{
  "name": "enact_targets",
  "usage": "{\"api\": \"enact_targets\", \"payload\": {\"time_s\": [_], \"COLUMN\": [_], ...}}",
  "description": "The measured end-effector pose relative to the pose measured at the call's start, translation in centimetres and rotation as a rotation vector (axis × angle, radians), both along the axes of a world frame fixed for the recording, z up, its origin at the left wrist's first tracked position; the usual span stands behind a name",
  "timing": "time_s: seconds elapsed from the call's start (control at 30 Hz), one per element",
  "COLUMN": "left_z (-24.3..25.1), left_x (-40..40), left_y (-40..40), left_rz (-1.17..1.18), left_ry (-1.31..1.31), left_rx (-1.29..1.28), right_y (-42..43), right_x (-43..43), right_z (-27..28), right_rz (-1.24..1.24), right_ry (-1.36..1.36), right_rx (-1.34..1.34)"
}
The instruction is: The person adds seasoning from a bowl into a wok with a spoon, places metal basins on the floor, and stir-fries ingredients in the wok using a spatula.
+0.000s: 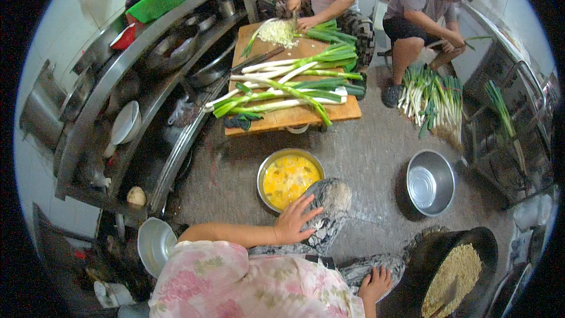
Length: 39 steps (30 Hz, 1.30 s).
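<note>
My left hand [296, 221] rests with its fingers apart on my knee, over the patterned grey trousers [332, 203], and holds nothing. Just beyond that knee a metal pot [260, 185] of yellow beaten egg [291, 176] stands on the floor, its near rim partly hidden by the knee. On my other thigh lies my right hand [376, 283], fingers spread and without anything in them. To its right is a large dark wok [487, 243] holding a pale, crumbly grain-like food [459, 278], with a utensil [448, 296] stuck in it.
Ahead, one person chops scallions on a wooden board [291, 119] beside whole scallions [291, 84]. Another handles scallions near a bundle [430, 92]. A steel pot [430, 183] stands on the floor at right. Metal shelving [132, 62] runs along the left; a pale bucket [154, 245] sits beside me.
</note>
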<state>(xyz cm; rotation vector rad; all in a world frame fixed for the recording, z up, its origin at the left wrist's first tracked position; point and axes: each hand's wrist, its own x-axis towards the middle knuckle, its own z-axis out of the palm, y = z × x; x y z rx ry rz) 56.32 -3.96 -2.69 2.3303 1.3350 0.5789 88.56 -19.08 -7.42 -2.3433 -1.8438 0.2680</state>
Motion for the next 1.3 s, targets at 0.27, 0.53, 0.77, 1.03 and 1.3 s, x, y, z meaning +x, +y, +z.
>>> {"api": "enact_targets", "payload": {"time_s": [0.27, 0.53, 0.77, 1.03, 1.3], "left_z": [0.8, -0.1, 0.7, 0.5, 0.5], "left_x": [-0.5, -0.1, -1.3, -0.8, -0.7], "left_y": [-0.1, 0.7, 0.5, 0.0, 0.8], "left_rz": [-0.001, -0.066, -0.067, -0.108, -0.144], "left_ry": [-0.028, -0.019, -0.021, -0.044, -0.067], "left_rx": [0.038, 0.005, 0.003, -0.009, 0.002], "right_y": [0.9, 0.1, 1.2, -3.7, -15.7], "right_x": [-1.4, -2.2, -2.8, 2.5, 7.7], "right_z": [0.9, 1.8, 2.5, 7.7, 9.4], "right_rz": [0.029, -0.027, -0.13, -0.28, -1.141], "right_ry": [-0.022, -0.025, 0.025, -0.059, -0.205], "right_rx": [0.105, 0.076, 0.091, 0.528, -0.072]}}
